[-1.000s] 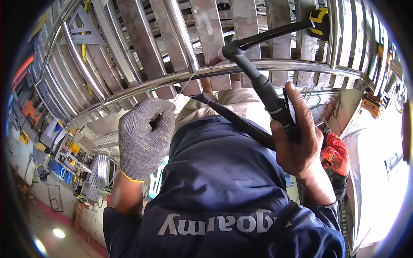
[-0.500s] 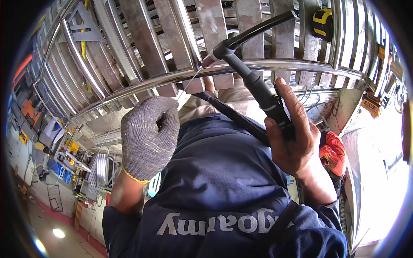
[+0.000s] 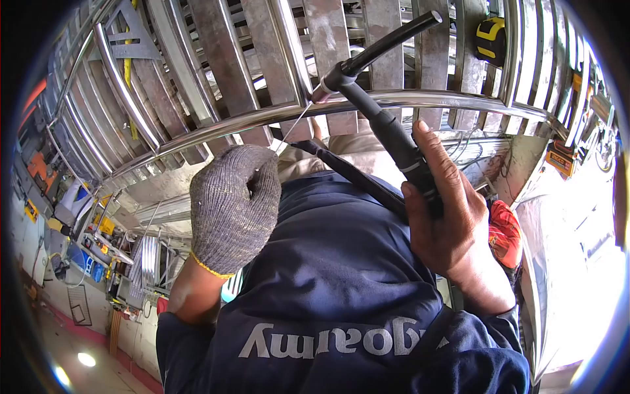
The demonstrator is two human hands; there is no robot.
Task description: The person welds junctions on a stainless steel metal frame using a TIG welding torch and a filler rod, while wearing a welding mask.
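My left hand (image 3: 231, 203), in a grey knit glove with a yellow cuff edge, is closed in a pinch. A thin filler rod (image 3: 296, 123) runs from its fingers up to the torch tip. My bare right hand (image 3: 453, 220) grips the black handle of a TIG welding torch (image 3: 387, 128), its index finger stretched along the body. The torch's pinkish nozzle (image 3: 319, 92) sits close to where an upright shiny tube meets a curved, polished metal tube (image 3: 243, 121). A dark cable sleeve (image 3: 354, 174) trails from the torch across my lap.
A slatted metal bench (image 3: 328, 39) lies under the tubing. On it are a yellow-black tape measure (image 3: 490, 41) and a metal set square (image 3: 128, 39). A red item (image 3: 504, 230) is by my right wrist; cluttered tools and metal stock (image 3: 147, 262) stand at left.
My gloved hand has moved slightly right with the rod. The torch has shifted a little, its back end now lower and further left. The view has tilted slightly.
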